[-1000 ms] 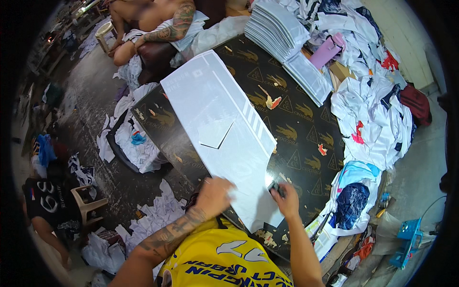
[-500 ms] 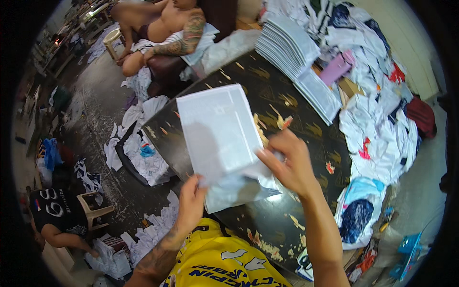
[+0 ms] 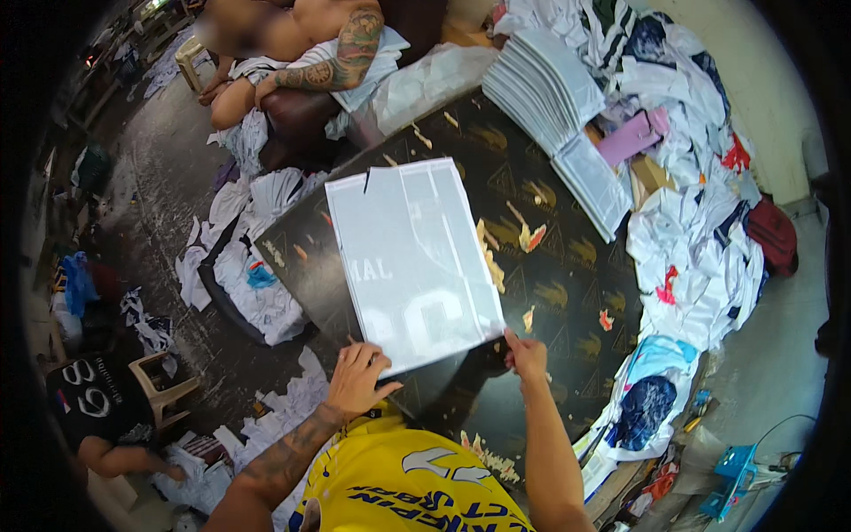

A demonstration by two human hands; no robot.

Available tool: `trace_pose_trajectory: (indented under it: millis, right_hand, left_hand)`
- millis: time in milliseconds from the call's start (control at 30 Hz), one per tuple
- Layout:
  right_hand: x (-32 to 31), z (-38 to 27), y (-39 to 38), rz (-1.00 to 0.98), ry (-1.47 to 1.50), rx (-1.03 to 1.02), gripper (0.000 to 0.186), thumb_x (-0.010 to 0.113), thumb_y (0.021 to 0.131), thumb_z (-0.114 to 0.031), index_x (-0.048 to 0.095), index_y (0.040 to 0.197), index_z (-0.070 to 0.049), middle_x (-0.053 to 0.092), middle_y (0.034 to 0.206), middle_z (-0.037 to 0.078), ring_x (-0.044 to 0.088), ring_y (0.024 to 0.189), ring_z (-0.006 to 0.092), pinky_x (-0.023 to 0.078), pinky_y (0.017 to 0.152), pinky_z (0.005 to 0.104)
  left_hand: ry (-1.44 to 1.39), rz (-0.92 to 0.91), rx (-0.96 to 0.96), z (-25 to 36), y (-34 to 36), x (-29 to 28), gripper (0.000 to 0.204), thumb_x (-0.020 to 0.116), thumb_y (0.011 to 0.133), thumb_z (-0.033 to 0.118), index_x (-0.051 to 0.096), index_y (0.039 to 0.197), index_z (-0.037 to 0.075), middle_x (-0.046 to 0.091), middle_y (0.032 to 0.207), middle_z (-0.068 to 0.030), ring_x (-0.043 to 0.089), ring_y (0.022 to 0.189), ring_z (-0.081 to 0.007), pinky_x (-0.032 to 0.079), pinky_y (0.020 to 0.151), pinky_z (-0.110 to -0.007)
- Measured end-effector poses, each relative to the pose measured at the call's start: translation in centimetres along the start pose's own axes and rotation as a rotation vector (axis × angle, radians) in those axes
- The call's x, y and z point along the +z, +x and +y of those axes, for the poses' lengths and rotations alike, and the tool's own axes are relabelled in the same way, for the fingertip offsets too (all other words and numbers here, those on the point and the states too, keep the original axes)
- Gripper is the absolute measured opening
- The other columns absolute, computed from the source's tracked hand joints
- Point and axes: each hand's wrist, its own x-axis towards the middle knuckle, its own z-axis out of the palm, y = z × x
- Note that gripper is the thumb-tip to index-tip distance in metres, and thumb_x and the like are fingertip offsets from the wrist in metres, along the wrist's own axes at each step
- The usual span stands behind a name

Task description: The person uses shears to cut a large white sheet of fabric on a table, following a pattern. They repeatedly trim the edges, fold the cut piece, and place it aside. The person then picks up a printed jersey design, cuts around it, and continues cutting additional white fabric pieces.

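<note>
A pale grey-white printed piece [image 3: 412, 248], folded into a layered rectangle, lies on the dark patterned table [image 3: 572, 275] in front of me. My left hand [image 3: 359, 377] rests at its near left corner, fingers loosely spread over the edge and thumb out. My right hand [image 3: 525, 355] pinches the near right corner between thumb and finger. Torn paper flecks [image 3: 532, 238] are stuck on the tabletop.
Beyond sit a stack [image 3: 541, 80] of folded pieces, a purple object [image 3: 634, 133] and heaped white fabric [image 3: 691, 257]. One person [image 3: 341, 62] sits upper left, another [image 3: 102, 399] lower left beside a plastic stool [image 3: 160, 386]. A blue plastic rack [image 3: 731, 474] stands lower right.
The long flat piece has been folded into a shorter rectangle and now lies flatter. My right hand has moved down from over the piece to its near corner; my left hand has spread slightly.
</note>
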Motion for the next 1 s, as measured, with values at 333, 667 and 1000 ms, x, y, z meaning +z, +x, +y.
trace_pose_trajectory:
  millis: [333, 667, 1000]
  right_hand:
    - [0.1, -6.6, -3.5, -0.189, 0.448, -0.426, 0.015, 0.068, 0.102, -0.009, 0.068, 0.115, -0.003, 0.074, 0.085, 0.005, 0.065, 0.068, 0.0113, 0.049, 0.06, 0.0274]
    - [10.8, -14.7, 7.8, 0.212, -0.079, -0.596, 0.033, 0.081, 0.097, -0.027, 0.071, 0.114, -0.001, 0.074, 0.091, 0.011, 0.067, 0.081, 0.027, 0.053, 0.077, 0.0418]
    - [4.7, -23.9, 10.2, 0.638, -0.049, -0.751, 0.029, 0.071, 0.1, -0.011, 0.06, 0.124, -0.001, 0.072, 0.098, 0.026, 0.07, 0.092, 0.0512, 0.055, 0.079, 0.0575]
  left_hand:
    - [-0.198, 0.215, -0.346, -0.2, 2.6, -7.7, 0.012, 0.067, 0.104, 0.01, 0.066, 0.107, -0.001, 0.067, 0.097, -0.0173, 0.068, 0.081, -0.0355, 0.054, 0.073, -0.042]
    - [0.169, 0.465, -0.526, -14.5, 16.8, -6.6, 0.041, 0.08, 0.095, 0.029, 0.065, 0.121, 0.002, 0.063, 0.112, -0.0187, 0.06, 0.109, -0.042, 0.046, 0.097, -0.052]
    - [-0.221, 0.314, -0.178, -9.7, 35.3, -5.6, 0.037, 0.059, 0.111, 0.02, 0.059, 0.134, -0.009, 0.068, 0.117, -0.0382, 0.064, 0.11, -0.0578, 0.05, 0.092, -0.059]
